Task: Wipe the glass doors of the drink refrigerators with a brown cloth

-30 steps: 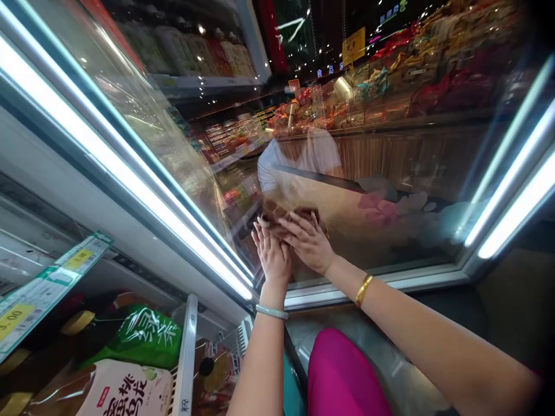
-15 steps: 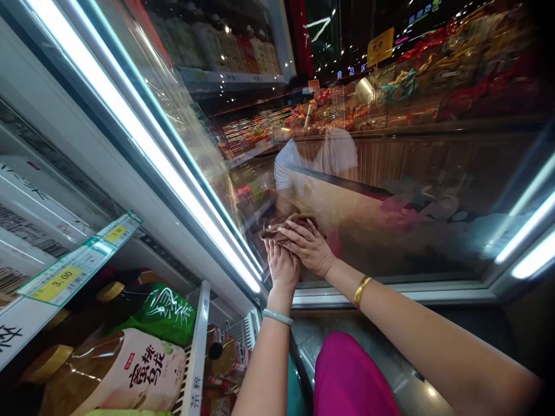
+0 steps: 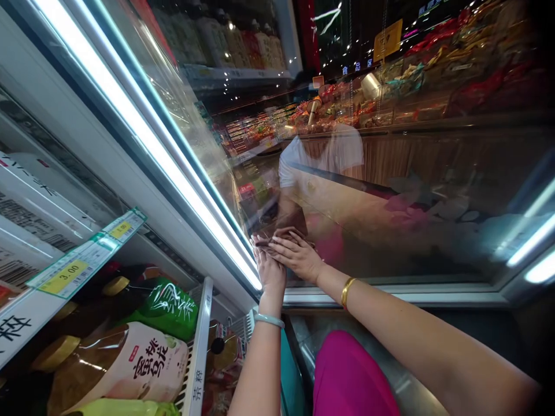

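A brown cloth [image 3: 284, 234] is pressed against the lower part of a glass door [image 3: 390, 231], near its left edge. My left hand [image 3: 271, 271], with a pale bangle at the wrist, lies on the cloth with its fingers extended. Overlapping it from the right, my right hand [image 3: 299, 257] has its fingers spread flat on the cloth; a gold bracelet is on that wrist. The underside of both hands is hidden. The glass mirrors a person in a white top.
A bright light strip [image 3: 173, 167] runs along the cabinet frame at the left. Shelves hold a green-labelled bottle [image 3: 173, 309], a bottle with a pink label [image 3: 151, 358] and price tags [image 3: 65, 277]. The door's metal bottom rail [image 3: 403, 294] crosses below the hands.
Both hands and the cloth have moved slightly left and down along the glass, closer to the light strip. The view has shifted a little.
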Motion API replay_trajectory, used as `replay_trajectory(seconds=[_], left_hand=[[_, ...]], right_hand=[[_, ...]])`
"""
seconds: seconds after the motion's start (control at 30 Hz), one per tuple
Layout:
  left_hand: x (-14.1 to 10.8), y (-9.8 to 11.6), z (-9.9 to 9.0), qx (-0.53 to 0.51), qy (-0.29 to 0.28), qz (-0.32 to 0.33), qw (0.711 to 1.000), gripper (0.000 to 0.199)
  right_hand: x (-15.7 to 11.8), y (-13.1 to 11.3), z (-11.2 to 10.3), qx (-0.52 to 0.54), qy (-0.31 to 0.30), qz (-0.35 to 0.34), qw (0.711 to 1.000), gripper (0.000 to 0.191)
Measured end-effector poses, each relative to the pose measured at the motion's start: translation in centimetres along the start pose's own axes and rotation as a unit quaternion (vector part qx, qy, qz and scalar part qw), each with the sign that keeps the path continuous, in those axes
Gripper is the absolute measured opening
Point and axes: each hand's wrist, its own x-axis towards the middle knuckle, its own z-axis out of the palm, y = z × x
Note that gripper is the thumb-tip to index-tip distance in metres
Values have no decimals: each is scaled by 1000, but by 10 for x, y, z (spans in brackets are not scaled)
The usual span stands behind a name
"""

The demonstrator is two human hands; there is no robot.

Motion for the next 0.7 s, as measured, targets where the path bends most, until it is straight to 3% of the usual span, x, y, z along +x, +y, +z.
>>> replay_trajectory(seconds=[0.07,0.17,0.33,0.43,0.57,0.7], left_hand=[[-18,9,4,-4,-8,0,1000,74],[-32,33,14,-16,-25,15,999,81],[-21,92,30,-33,-14,26,999,91],[-26,123,41,-45,-18,33,998,94],[-48,143,56,-76,-40,67,994,94],[-51,155,57,-112,-7,48,993,97]], right_hand=[[-32,5,-9,-2,-1,-19,1000,38],[-62,25,-43,-5,-3,-35,999,28],[-61,50,-95,-81,51,99,990,24],[-84,42,-101,-113,73,141,981,29],[-117,32,-94,-112,43,105,987,34],[-100,54,-116,-100,25,60,993,31]])
